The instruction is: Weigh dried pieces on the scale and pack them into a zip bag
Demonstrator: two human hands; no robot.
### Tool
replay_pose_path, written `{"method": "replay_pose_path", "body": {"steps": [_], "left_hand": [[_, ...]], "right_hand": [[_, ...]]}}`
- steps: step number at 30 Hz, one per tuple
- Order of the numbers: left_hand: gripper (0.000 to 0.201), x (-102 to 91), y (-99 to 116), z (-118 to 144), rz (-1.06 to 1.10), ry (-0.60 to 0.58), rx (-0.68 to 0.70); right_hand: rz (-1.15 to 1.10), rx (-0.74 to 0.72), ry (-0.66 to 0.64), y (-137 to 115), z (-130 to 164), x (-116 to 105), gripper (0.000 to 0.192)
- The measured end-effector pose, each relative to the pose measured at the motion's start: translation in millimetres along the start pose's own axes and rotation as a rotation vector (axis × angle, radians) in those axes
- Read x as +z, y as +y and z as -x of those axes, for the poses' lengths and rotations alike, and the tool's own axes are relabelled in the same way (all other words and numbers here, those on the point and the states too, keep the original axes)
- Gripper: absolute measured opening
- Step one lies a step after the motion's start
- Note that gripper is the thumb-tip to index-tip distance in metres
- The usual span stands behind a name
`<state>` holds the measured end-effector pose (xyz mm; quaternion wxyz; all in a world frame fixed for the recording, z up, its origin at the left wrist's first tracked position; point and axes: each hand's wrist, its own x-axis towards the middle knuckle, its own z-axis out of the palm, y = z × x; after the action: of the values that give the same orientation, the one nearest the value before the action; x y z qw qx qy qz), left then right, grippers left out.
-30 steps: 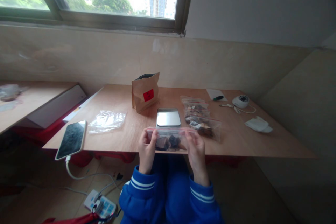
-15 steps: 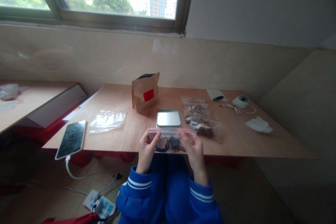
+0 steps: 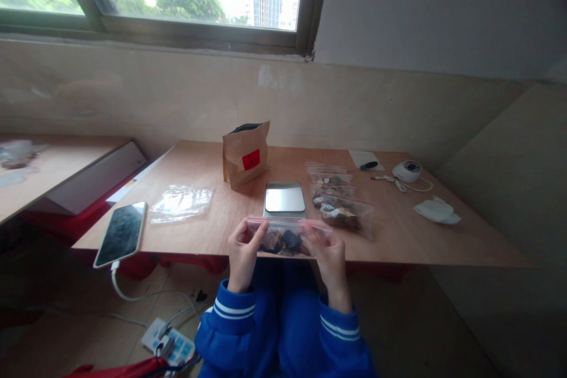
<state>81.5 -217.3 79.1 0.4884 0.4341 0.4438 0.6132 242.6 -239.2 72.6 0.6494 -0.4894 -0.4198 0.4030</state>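
Between my hands, at the table's front edge, is a clear zip bag (image 3: 290, 241) with dark brown and black dried pieces inside and a red strip along its top. My left hand (image 3: 243, 254) pinches the strip's left end between thumb and fingers. My right hand (image 3: 326, 255) grips the same strip near its right end. Just beyond the bag sits a small scale (image 3: 284, 197) with a shiny metal plate. Right of the scale lie several filled zip bags (image 3: 341, 215) in an overlapping row. A brown paper pouch (image 3: 245, 156) with a red label stands open-topped behind the scale.
Flat clear bags (image 3: 181, 204) lie on the left of the table, near a phone (image 3: 120, 235) on a charging cable overhanging the edge. At right are a white camera (image 3: 406, 171), a crumpled white cloth (image 3: 437, 211) and a green-handled tool (image 3: 368, 165). A power strip (image 3: 168, 342) is on the floor.
My left hand has shifted slightly left along the bag's top strip. My right hand stays almost in place, and the bag's contents have moved a little.
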Motion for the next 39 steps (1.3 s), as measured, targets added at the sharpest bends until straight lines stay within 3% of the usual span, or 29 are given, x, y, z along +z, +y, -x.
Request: {"method": "replay_pose_path", "body": {"steps": [7, 13, 20, 28, 33, 39], "left_hand": [[0.028, -1.3, 7.2, -4.4, -0.015, -0.048, -0.033], [0.029, -2.6, 8.0, -1.6, -0.017, -0.057, -0.05], [0.026, -4.6, 5.4, -0.1, -0.008, -0.054, -0.056], [0.025, -2.8, 3.9, 2.6, -0.006, 0.016, -0.021], [0.028, -6.1, -0.2, 0.3, 0.046, -0.085, -0.047], [0.026, -5.1, 1.8, -1.1, -0.007, -0.115, -0.057]], "right_hand": [[0.005, -0.01, -0.045, -3.0, 0.1, -2.7, 0.027], [0.078, -0.071, 0.032, 0.4, 0.7, -1.3, 0.023], [0.141, -0.132, 0.023, -5.7, 2.2, -0.9, 0.017], [0.059, -0.082, 0.082, -3.5, 2.7, 5.2, 0.02], [-0.079, -0.078, -0.085, -2.2, 0.1, 1.2, 0.02], [-0.096, 0.049, -0.228, 2.8, -1.4, 1.0, 0.035]]}}
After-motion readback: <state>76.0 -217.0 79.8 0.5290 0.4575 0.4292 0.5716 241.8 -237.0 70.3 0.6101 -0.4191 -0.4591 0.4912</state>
